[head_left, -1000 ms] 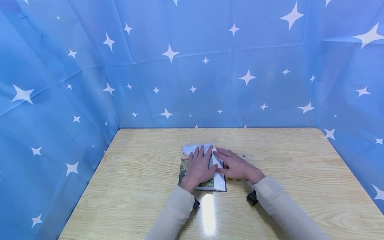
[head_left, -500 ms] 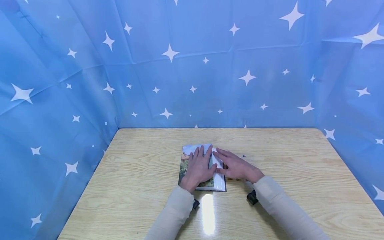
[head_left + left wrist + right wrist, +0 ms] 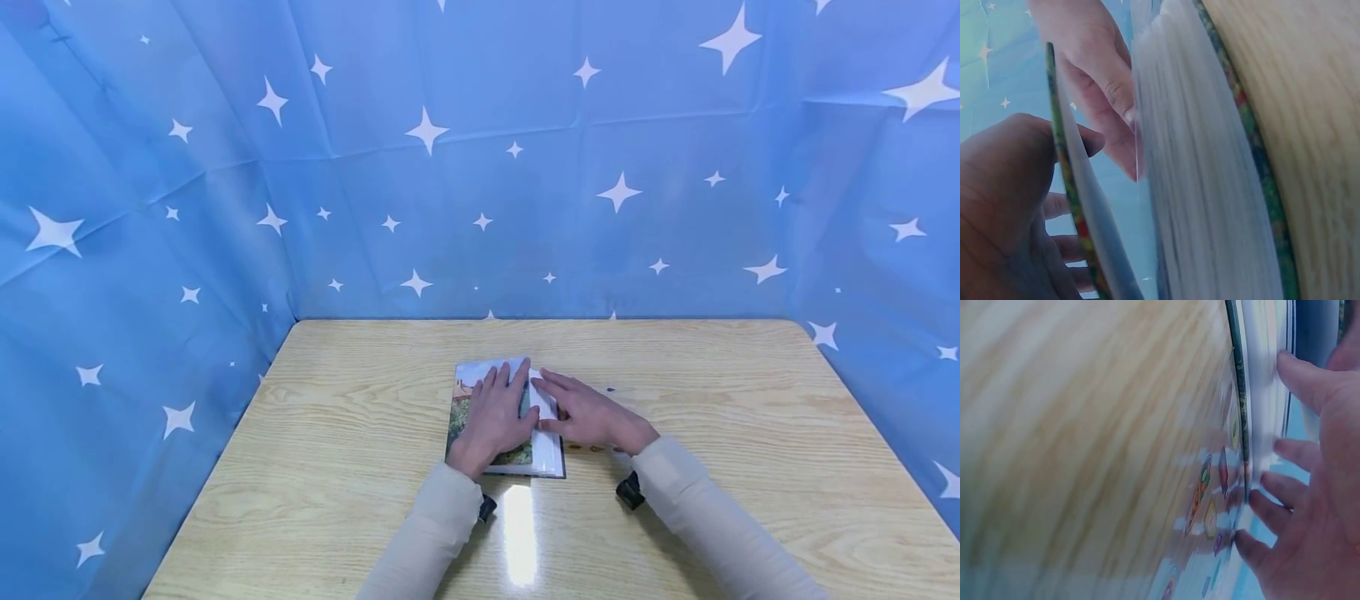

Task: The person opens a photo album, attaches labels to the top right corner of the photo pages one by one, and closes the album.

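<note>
A thick book with a picture cover and clear-sleeved pages, like a photo album, lies on the table. My left hand rests on its front cover, fingers straight and spread. Seen from the left wrist, that cover tilts up from the page block, and my thumb tip shows past its edge. My right hand is at the book's right edge, fingers extended. In the right wrist view its thumb is against the pages and its fingertips are by the lower edge.
A clear sheet with small coloured leaf-like shapes lies beside the book, partly below my right hand. The wooden table reaches back to a blue star-printed curtain. Dark wrist devices sit under both sleeves.
My left hand and the cover shift very slightly leftward. My right hand stays almost where it was at the book's right edge.
</note>
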### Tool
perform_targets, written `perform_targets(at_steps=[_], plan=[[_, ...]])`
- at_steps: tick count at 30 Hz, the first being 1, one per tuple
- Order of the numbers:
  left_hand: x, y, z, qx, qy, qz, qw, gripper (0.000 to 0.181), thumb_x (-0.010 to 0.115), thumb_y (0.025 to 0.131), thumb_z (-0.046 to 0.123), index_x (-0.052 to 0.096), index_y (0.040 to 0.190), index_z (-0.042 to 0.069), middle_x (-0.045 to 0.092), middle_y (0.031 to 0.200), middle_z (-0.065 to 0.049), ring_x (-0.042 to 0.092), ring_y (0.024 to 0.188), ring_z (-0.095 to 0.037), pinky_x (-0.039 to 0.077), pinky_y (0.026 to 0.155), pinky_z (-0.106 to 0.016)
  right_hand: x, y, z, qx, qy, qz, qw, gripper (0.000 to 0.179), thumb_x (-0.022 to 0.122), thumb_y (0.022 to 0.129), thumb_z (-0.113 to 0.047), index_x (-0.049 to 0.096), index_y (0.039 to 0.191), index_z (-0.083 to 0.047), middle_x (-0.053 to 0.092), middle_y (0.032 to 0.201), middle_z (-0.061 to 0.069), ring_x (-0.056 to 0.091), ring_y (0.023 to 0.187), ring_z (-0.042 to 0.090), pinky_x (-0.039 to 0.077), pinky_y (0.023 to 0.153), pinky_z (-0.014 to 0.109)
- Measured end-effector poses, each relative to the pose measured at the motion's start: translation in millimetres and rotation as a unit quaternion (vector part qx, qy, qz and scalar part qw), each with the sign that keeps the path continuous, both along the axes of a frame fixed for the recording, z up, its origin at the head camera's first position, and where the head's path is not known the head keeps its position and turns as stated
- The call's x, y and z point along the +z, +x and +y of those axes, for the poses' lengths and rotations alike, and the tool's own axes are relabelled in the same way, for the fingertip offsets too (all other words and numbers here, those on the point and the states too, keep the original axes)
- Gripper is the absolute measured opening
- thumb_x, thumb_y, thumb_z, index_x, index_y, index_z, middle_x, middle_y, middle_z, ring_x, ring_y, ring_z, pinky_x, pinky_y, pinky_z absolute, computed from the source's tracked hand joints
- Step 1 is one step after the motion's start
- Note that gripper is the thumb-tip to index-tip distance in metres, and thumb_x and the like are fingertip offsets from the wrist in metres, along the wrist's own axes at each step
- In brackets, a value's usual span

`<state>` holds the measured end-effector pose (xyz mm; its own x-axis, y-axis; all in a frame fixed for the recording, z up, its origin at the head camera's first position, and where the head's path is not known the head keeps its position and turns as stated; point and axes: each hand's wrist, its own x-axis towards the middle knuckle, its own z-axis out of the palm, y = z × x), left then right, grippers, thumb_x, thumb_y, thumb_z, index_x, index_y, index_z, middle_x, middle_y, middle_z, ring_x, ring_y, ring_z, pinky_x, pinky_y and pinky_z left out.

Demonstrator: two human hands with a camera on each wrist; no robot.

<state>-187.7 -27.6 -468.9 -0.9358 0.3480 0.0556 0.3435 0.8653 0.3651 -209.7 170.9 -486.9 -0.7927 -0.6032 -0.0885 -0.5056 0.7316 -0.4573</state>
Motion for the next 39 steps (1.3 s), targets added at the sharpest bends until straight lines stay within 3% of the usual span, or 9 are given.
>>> perform_targets(at_steps=[9, 18, 25, 31, 39], plan=[[12.2, -2.8, -8.7, -0.011, 0.03, -0.007, 0.9995, 0.072, 0.057, 0.098, 0.037, 0.024, 0.159, 0.019, 0.038, 0.155, -0.019, 0.036, 0.143, -0.037, 0.035, 0.114, -0.051, 0.2, -1.8, -1, -0.012, 0.0, -0.012, 0.9999, 0.076, 0.059, 0.097, -0.049, 0.03, 0.157, -0.013, 0.02, 0.163, 0.016, 0.025, 0.147, 0.038, 0.029, 0.116, 0.056], [23.3, -4.3, -21.2, -0.015, 0.104, -0.025, 0.9941, 0.073, 0.06, 0.097, 0.034, 0.023, 0.159, 0.023, 0.04, 0.156, -0.01, 0.041, 0.141, -0.03, 0.042, 0.108, -0.051, 0.6, -2.7, -2, -0.023, -0.001, -0.029, 0.9993, 0.078, 0.057, 0.096, -0.053, 0.028, 0.157, -0.014, 0.019, 0.164, 0.014, 0.024, 0.148, 0.037, 0.028, 0.116, 0.056], [28.9, -5.2, -34.1, -0.042, 0.164, -0.038, 0.9848, 0.072, 0.059, 0.098, 0.03, 0.023, 0.159, 0.018, 0.035, 0.159, -0.005, 0.037, 0.143, -0.025, 0.037, 0.114, -0.045, 3.4, -2.0, -3, -0.022, -0.002, -0.038, 0.999, 0.077, 0.059, 0.097, -0.05, 0.027, 0.157, -0.014, 0.018, 0.164, 0.015, 0.024, 0.148, 0.038, 0.028, 0.116, 0.056], [30.6, -6.5, -41.7, -0.043, 0.186, -0.043, 0.9806, 0.071, 0.058, 0.099, 0.029, 0.022, 0.159, 0.02, 0.034, 0.159, -0.004, 0.039, 0.142, -0.025, 0.038, 0.112, -0.046, 4.4, -2.4, -3, -0.024, 0.002, -0.04, 0.9989, 0.078, 0.058, 0.096, -0.051, 0.027, 0.158, -0.014, 0.018, 0.164, 0.015, 0.024, 0.148, 0.038, 0.029, 0.115, 0.056], [32.4, -8.2, -49.3, -0.048, 0.215, -0.051, 0.9741, 0.07, 0.06, 0.099, 0.028, 0.023, 0.159, 0.02, 0.031, 0.161, -0.002, 0.032, 0.146, -0.022, 0.031, 0.117, -0.045, 4.5, -2.4, -4, -0.026, 0.003, -0.036, 0.999, 0.078, 0.059, 0.096, -0.052, 0.029, 0.157, -0.014, 0.019, 0.164, 0.015, 0.024, 0.148, 0.037, 0.028, 0.116, 0.055]])
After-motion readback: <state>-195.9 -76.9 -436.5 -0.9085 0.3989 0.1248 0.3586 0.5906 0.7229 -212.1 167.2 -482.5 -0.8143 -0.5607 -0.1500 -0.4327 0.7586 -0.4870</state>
